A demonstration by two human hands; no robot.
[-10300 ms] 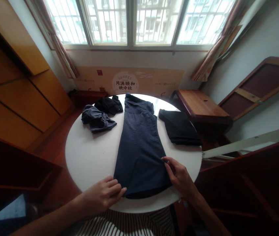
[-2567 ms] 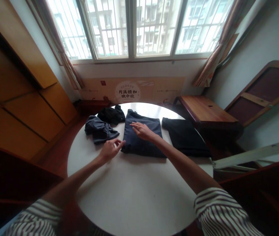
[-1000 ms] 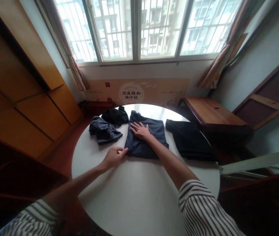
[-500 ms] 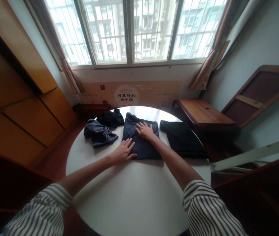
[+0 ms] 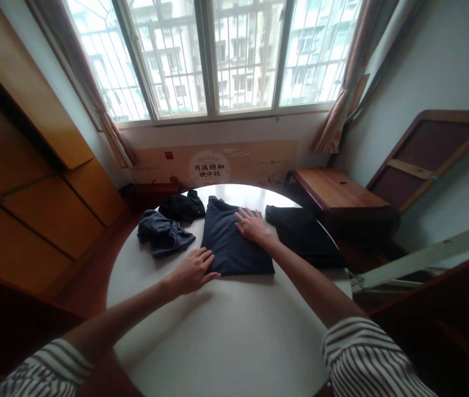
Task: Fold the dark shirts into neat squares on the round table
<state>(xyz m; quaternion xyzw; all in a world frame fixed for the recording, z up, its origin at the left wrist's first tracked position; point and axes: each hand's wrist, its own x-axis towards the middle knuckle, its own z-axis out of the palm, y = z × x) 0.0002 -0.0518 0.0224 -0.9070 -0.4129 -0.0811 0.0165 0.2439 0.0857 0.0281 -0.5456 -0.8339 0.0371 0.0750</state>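
A dark navy garment (image 5: 234, 251), folded into a flat rectangle, lies in the middle of the white table. At its near left corner rests my left hand (image 5: 192, 269), fingers stretched out and thumb along the near edge. My right hand (image 5: 254, 225) lies flat on the upper right part of the cloth, its fingers spread. Neither hand grips anything. What kind of garment it is, I cannot tell.
On the white round table (image 5: 218, 342), a folded black garment (image 5: 304, 237) lies to the right. A crumpled grey-blue garment (image 5: 164, 234) and a crumpled black one (image 5: 182, 207) lie left. Beyond stand a wooden side table (image 5: 337, 187) and a window wall.
My left hand has slid left and nearer, to the cloth's near left edge. My right hand has shifted a little to the right over the cloth. The view has turned slightly.
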